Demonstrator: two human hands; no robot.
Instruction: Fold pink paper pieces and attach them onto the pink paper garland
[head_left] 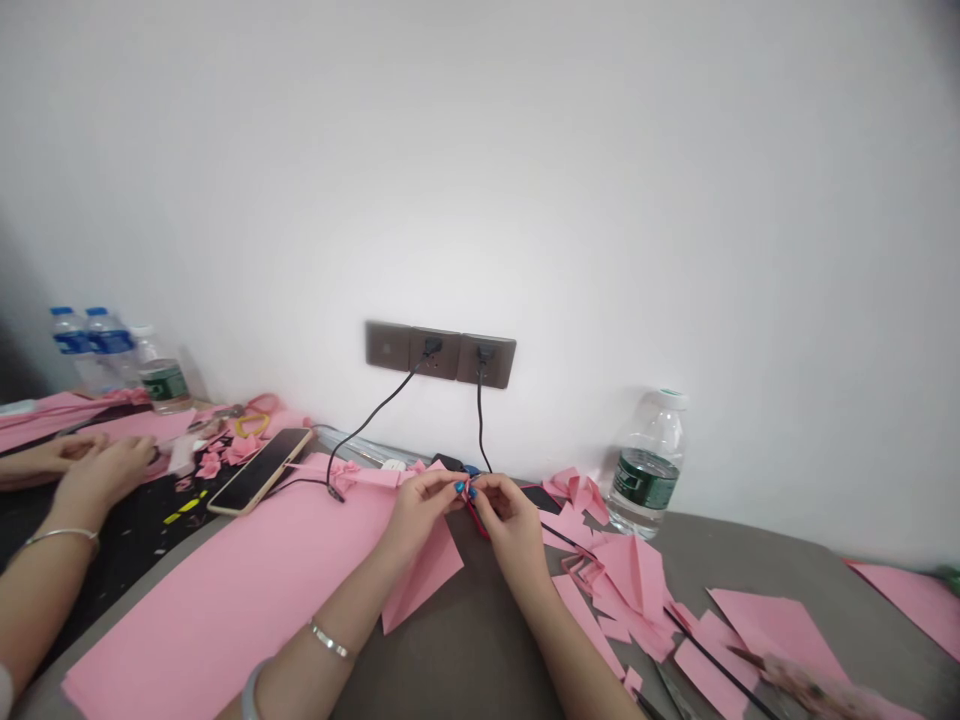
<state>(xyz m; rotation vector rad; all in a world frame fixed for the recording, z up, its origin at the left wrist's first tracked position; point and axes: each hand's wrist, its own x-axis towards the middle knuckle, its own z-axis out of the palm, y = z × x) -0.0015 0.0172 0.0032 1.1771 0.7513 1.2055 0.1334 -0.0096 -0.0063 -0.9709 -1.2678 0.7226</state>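
My left hand [426, 503] and my right hand [512, 522] meet fingertip to fingertip above the grey table. Between them is a small pink paper piece [468, 489], mostly covered by the fingers. Both hands are closed in a pinch, with blue nails on the thumbs. A large pink paper sheet [247, 590] lies under my left forearm, and a folded pink paper [424, 583] is just below my left hand. Beside my right hand, pink paper scraps [630, 580] form a loose pile. The exact shape of the pinched piece cannot be made out.
A water bottle [646, 465] stands by the wall at right. A phone [261, 470] lies at left. Black cables hang from the wall sockets [441, 353]. Another person's hands [101, 470] work at far left, near several bottles. Scissors [675, 690] lie near the front right.
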